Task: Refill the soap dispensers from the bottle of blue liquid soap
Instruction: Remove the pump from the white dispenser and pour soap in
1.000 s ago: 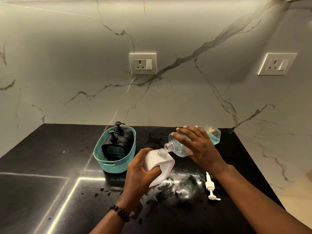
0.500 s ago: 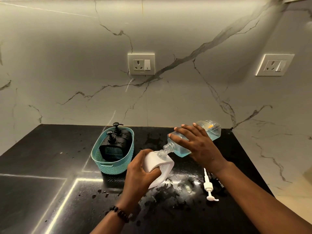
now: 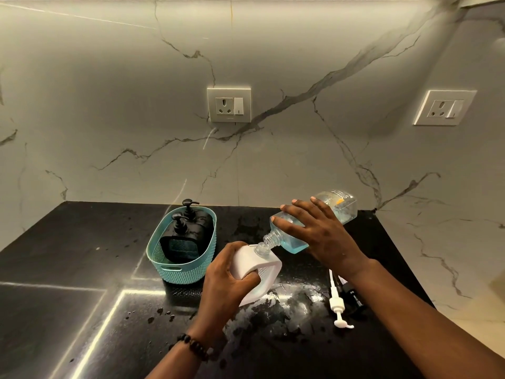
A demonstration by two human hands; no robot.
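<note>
Right hand (image 3: 322,236) wraps soap bottle (image 3: 314,222), tilted, neck at mouth of white dispenser (image 3: 258,269), mid counter (image 3: 82,255). Left hand (image 3: 226,280) grips dispenser body. Both likely slick, light plastic; hold bodies firmly.

1. Marble-look wall (image 3: 109,119), pale grey, dark veins running diagonally.
2. Two white socket plates: one centred (image 3: 229,105), one on the angled right wall (image 3: 445,108).
3. Black glossy countertop (image 3: 68,269), wet, droplets scattered.
4. Bright light strip reflected in the counter (image 3: 109,318); glow along the wall's top edge.
</note>
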